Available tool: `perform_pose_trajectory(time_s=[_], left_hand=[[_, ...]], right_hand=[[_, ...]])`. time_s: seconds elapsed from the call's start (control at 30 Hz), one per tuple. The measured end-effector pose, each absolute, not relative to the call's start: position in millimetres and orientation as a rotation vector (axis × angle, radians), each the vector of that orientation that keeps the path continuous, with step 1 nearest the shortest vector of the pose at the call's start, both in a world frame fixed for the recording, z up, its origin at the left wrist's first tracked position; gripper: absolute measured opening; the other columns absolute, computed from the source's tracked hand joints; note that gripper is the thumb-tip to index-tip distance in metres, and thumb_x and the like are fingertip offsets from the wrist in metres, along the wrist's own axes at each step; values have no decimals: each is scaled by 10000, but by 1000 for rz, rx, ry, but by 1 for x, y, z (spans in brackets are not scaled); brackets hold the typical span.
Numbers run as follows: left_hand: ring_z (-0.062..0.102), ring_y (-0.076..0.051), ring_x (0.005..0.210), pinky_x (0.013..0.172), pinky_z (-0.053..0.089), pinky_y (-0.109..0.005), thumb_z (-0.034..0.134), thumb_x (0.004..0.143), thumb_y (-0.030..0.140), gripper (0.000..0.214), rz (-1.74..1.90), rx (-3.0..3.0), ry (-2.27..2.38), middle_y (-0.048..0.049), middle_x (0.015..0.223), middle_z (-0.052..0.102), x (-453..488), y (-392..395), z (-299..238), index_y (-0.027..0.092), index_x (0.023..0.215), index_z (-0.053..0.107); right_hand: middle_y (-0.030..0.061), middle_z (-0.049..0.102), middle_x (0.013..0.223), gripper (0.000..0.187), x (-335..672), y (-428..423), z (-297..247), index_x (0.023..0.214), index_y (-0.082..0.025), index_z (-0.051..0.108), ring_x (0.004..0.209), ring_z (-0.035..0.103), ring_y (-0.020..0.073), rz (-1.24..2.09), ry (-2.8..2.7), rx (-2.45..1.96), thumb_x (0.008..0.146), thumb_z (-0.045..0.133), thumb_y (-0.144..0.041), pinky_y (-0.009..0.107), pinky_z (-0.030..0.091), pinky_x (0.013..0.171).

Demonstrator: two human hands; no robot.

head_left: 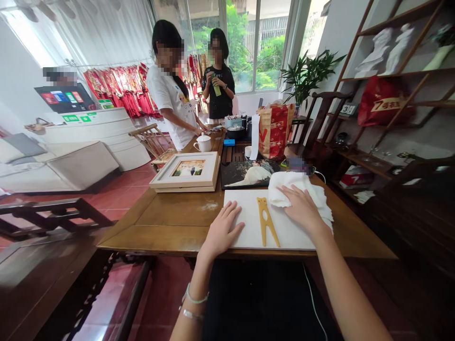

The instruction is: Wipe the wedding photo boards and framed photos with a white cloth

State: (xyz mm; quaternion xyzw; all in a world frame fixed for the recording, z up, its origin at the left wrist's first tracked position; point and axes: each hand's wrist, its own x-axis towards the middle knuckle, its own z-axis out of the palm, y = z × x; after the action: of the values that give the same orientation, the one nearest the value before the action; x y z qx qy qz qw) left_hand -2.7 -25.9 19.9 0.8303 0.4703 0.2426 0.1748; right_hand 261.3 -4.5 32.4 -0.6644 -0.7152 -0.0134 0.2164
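My left hand (pixel 223 228) lies flat with fingers stretched over the left edge of a white board (pixel 245 237). My right hand (pixel 301 206) rests with fingers spread on a bunched white cloth (pixel 322 196), which covers the board's right side. Between the hands, a yellow cat-headed piece (pixel 265 220) lies on the board. It has a round hole in its middle and two long legs pointing toward me; its exact kind I cannot tell.
Left of the board, framed pictures (pixel 185 171) lie on the wooden table (pixel 167 237). Behind it are a dark painted panel (pixel 245 174), a white lidded cup (pixel 202 142) and a red paper bag (pixel 275 130). Two people stand at the far end; another sits behind a counter.
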Motion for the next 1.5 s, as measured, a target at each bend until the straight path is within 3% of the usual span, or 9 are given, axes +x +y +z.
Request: perform_pose_trajectory(time_s=[0.23,0.4,0.63,0.87,1.13,1.2,1.3,1.4,1.5], left_hand=[[269,-237,1454,1187,271,-458,488,927,358,447,699,2350,1344,-75,1523,387,-1,-26,18,207,1347,499],[254,-235,1460,1192,262,-448,478,930,350,450,677,2346,1359,-69,1528,380,-1,-26,19,207,1356,492],[247,-234,1462,1198,245,-452,474,931,342,465,639,2356,1349,-76,1529,377,-2,-27,21,194,1372,477],[241,-243,1464,1195,252,-456,468,935,344,472,625,2373,1356,-86,1530,373,0,-28,22,178,1377,472],[238,-240,1465,1194,254,-446,463,942,343,480,607,2374,1385,-102,1533,364,1,-28,22,146,1379,469],[241,-240,1464,1192,258,-448,463,942,343,476,613,2378,1381,-100,1533,364,1,-28,22,153,1379,470],[243,-241,1463,1196,250,-445,466,941,341,477,622,2374,1378,-102,1533,363,1,-28,22,151,1379,470],[247,-242,1461,1196,252,-442,477,936,337,473,636,2361,1373,-102,1526,376,1,-28,22,152,1372,479],[252,-244,1460,1193,257,-453,480,935,337,471,642,2361,1363,-100,1525,380,-1,-28,22,162,1372,478]], right_hand=[[-18,508,1434,811,234,-75,22,1398,-289,464,1397,333,246,-18,-2108,-1602,634,435,-18,554,208,1150],[-34,495,1442,755,253,-132,17,1424,-357,411,1397,335,238,137,-2145,-1518,727,433,-70,579,190,1149],[31,510,1434,785,276,-81,21,1384,-243,481,1388,351,254,109,-1990,-1724,638,412,-8,572,196,1155],[95,560,1381,628,251,-11,41,1313,-176,566,1353,394,334,84,-1917,-1903,721,423,-18,599,236,1122],[7,490,1452,809,218,-73,33,1390,-231,483,1415,290,229,109,-2124,-1619,620,421,10,532,139,1176],[-32,463,1470,808,229,-101,31,1411,-297,449,1425,269,205,194,-2189,-1515,663,414,4,533,125,1179],[-39,451,1477,634,259,-132,31,1409,-364,445,1426,268,228,404,-2269,-1396,825,446,-117,559,132,1171],[-10,428,1494,477,290,-133,27,1374,-351,502,1430,248,276,516,-2163,-1464,909,430,-276,574,171,1156],[32,392,1518,504,303,-102,22,1382,-283,504,1435,227,287,453,-1996,-1613,885,420,-254,550,205,1151]])
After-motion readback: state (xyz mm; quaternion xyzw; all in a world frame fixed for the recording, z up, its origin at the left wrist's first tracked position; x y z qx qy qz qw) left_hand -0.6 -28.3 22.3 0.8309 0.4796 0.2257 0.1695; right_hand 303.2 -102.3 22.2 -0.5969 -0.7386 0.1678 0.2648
